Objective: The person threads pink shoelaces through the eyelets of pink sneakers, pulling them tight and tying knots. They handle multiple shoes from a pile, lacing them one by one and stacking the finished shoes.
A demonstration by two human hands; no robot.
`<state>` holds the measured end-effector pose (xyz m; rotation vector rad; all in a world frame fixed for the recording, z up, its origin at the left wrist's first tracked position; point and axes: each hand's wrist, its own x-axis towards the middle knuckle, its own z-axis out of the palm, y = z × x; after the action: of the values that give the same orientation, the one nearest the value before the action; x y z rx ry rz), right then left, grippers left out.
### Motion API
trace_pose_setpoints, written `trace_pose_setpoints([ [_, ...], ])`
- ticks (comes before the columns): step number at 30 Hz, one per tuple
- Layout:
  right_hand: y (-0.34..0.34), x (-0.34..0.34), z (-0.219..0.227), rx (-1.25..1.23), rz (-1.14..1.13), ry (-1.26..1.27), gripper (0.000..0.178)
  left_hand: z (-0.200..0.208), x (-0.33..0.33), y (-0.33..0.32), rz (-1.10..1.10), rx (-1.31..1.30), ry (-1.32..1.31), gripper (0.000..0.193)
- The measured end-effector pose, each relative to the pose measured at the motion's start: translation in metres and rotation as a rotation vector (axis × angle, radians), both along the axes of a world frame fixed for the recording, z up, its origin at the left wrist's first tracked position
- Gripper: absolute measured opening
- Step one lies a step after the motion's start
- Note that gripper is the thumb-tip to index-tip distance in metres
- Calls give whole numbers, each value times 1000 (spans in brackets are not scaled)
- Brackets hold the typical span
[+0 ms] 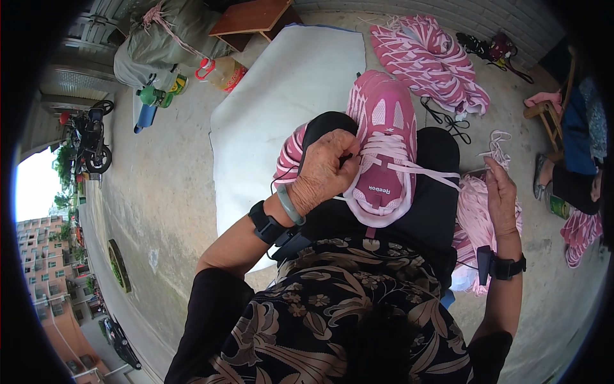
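The left hand [329,165] curls against the pink shoe [385,115], the right hand [502,197] extends beside pink laces [474,208], either's grip unclear.

You are in an open-air yard that serves as an informal shoe workplace. Bare concrete [166,198] stretches past your left hand [329,163]; well to that hand's left stand a motorcycle [93,137] and an apartment block [52,256] under open sky [39,182]. Beyond your right hand [502,195] rises a brick-patterned wall [531,29], with piled pink shoe pieces [428,64] before it.
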<state>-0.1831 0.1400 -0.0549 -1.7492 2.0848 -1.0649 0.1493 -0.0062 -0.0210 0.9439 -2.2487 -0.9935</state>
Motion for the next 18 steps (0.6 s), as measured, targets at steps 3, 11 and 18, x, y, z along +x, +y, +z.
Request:
trace_pose_setpoints([
  [3, -28, 74, 46, -3, 174, -266, 34, -2, -2, 8, -63, -173, 34, 21],
  [11, -49, 141, 42, -113, 385, 302, 15, 0, -14, 20, -125, -382, 29, 24],
  [18, -55, 146, 39, -17, 324, 340, 19, -10, -10, 22, -82, -372, 39, 22],
])
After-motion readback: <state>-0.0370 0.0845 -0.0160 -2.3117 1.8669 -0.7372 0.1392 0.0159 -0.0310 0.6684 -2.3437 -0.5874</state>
